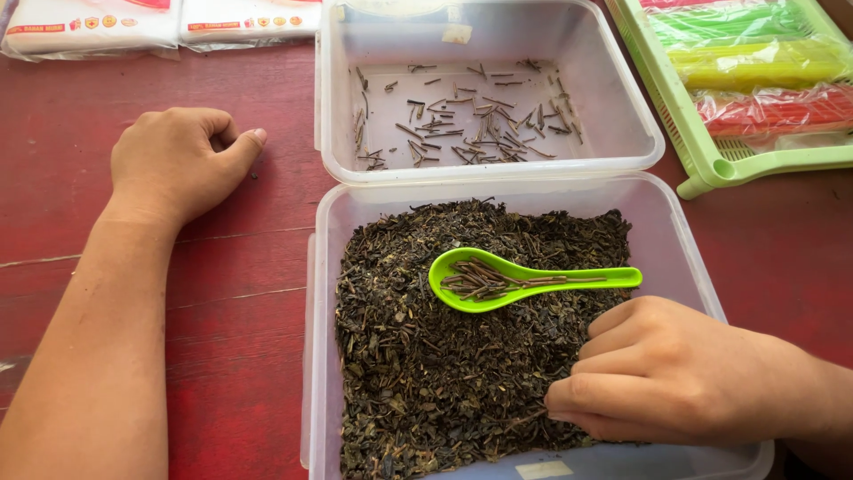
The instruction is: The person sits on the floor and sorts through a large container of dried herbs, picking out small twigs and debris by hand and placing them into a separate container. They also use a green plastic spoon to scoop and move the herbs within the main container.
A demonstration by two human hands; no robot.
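My left hand (pixel 182 160) rests curled in a loose fist on the red wooden table (pixel 231 293), left of the containers, holding nothing. My right hand (pixel 662 373) reaches into the near clear plastic container (pixel 322 267), fingers bent and pinched down into the dark dried tea leaves (pixel 426 356) at its right side; whether it grips a stem is hidden. A bright green plastic spoon (pixel 524 280) lies on the leaves with several brown stems in its bowl. The far clear container (pixel 622 98) holds scattered brown stems (pixel 471 124).
A light green plastic basket (pixel 702 151) at the top right holds green, yellow and red bundles in clear wrap. White packets (pixel 133 27) lie along the top left edge of the table.
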